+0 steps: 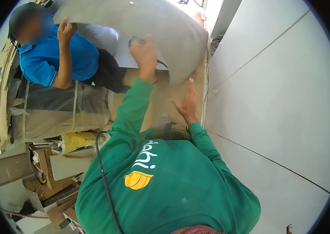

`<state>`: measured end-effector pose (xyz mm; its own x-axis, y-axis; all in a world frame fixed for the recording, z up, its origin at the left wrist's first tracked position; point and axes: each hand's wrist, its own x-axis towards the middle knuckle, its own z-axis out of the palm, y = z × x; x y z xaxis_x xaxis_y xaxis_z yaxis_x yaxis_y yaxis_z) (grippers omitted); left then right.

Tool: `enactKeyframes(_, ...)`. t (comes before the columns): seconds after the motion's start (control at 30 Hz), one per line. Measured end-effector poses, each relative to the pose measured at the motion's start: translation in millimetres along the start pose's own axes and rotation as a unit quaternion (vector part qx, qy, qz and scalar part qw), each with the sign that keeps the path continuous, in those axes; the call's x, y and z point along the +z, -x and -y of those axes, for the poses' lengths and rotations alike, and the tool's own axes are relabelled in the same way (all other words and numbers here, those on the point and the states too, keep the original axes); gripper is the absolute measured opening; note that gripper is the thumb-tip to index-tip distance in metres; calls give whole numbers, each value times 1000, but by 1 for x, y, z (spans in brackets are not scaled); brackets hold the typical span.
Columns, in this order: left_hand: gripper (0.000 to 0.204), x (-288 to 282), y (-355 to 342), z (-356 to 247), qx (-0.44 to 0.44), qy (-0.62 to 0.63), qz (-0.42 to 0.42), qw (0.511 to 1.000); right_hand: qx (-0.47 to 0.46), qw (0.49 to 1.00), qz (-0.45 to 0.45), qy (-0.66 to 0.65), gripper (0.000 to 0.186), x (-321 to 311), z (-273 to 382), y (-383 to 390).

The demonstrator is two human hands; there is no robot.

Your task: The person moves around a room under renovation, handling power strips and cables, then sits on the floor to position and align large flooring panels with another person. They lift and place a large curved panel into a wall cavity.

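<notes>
A large grey sheet [145, 19] bends down across the top of the view, its lower corner hanging between my hands. My left hand [143, 56] is raised at the sheet's near edge, fingers closed round a small dark object [135, 40] whose kind I cannot make out. My right hand [187, 104] is lower and to the right. Its fingers are stretched out and its thumb apart, with the fingertips close below the sheet; whether they touch it I cannot tell. A co-worker's hand [66, 31] grips the sheet's left edge.
The co-worker in a blue shirt [61, 58] is at the upper left. Below lies a plastic-wrapped stack [60, 111], with a yellow bag [78, 142] and cardboard scraps [58, 195] further down. White panels [274, 82] line the right side. A black cable [103, 175] runs over my left shoulder.
</notes>
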<state>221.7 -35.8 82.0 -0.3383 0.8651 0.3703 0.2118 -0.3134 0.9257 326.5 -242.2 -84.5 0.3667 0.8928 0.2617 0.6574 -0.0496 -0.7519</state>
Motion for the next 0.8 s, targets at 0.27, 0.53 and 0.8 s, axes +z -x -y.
enactKeyframes(0.27,27,19,26,-100,72,-1,76,994,24,979,-193,58,85,-1,29,-34)
enactKeyframes(0.53,29,37,28,-173,171,67,104,977,45,951,-283,113,59,-51,8,-29)
enactKeyframes(0.8,26,31,-14,-234,233,-13,93,968,30,933,-347,93,29,-111,54,-26)
